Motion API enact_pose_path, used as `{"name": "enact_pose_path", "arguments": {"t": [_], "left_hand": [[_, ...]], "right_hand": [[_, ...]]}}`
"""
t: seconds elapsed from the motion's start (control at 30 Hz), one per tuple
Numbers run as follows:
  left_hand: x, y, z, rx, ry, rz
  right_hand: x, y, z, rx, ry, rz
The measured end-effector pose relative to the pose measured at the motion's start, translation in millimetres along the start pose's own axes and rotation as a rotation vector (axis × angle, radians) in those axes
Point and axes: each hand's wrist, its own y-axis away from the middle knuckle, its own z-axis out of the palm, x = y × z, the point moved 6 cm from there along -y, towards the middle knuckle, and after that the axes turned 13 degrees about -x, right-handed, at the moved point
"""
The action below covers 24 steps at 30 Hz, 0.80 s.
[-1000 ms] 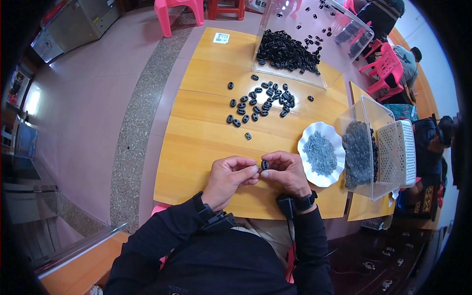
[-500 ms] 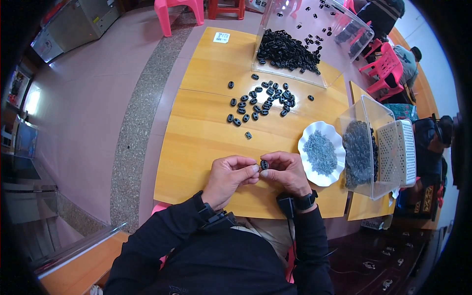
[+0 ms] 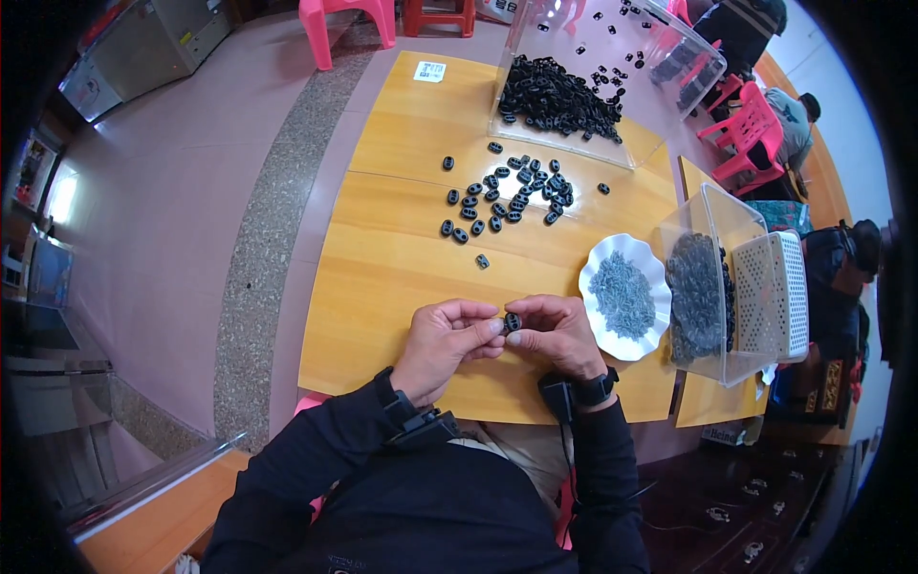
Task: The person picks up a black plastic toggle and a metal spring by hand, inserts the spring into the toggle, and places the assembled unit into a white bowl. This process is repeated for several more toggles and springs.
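Observation:
Above the near part of the wooden table, my right hand (image 3: pixel 562 337) pinches a small black oval piece (image 3: pixel 513 322) with two holes between thumb and forefinger. My left hand (image 3: pixel 442 346) meets it from the left, its thumb and forefinger pressed together at the piece's edge. Whatever sits between those left fingertips is too small and covered to make out. Several similar black pieces (image 3: pixel 517 204) lie scattered farther up the table, with a single one (image 3: pixel 482 261) nearer to my hands. A scalloped white dish (image 3: pixel 590 273) of small grey metal screws or pins (image 3: pixel 622 297) stands right of my right hand.
At the back, a large clear box (image 3: pixel 638 156) holds a heap of black pieces (image 3: pixel 559 99). To the right stand another clear bin (image 3: pixel 747 330) with dark parts and a white perforated basket (image 3: pixel 792 297). Pink chairs (image 3: pixel 751 134) and people are beyond.
The black piece has tipped slightly between my fingertips, and the left fingertips sit a little closer against it. Both hands otherwise keep their place.

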Motion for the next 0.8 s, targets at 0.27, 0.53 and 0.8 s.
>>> {"name": "enact_pose_path", "arguments": {"t": [0.27, 0.53, 0.8], "left_hand": [[-0.5, 0.0, 0.6, -0.004, 0.038, -0.024], [-2.6, 0.4, -1.8, 0.017, 0.034, -0.018], [-1.4, 1.5, -1.2, 0.021, 0.026, -0.008]], "right_hand": [[0.1, 0.2, 1.9, -0.002, 0.006, 0.001], [0.8, -1.0, 6.0, 0.016, -0.025, -0.035], [-5.6, 1.8, 6.9, -0.005, 0.083, 0.023]]}}
